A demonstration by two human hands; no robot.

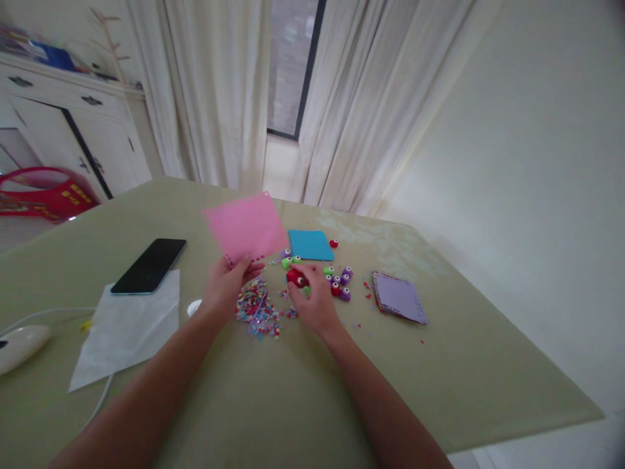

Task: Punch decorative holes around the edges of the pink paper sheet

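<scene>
My left hand pinches the near edge of a pink paper sheet, which is tilted up and has small punched holes along its edges. In my right hand is a red craft punch with a white eye-like button, held between thumb and fingers. Sheet and punch are apart. Below the hands lies a pile of colourful paper confetti. Several purple, green and red punches cluster just right of my right hand, and a few more green and purple ones sit behind it.
Behind the hands lies a stack of blue paper, with a lone red punch beside it. A purple-topped paper stack is on the right. Leftward are a black phone, a white sheet and a white mouse-shaped device with cable.
</scene>
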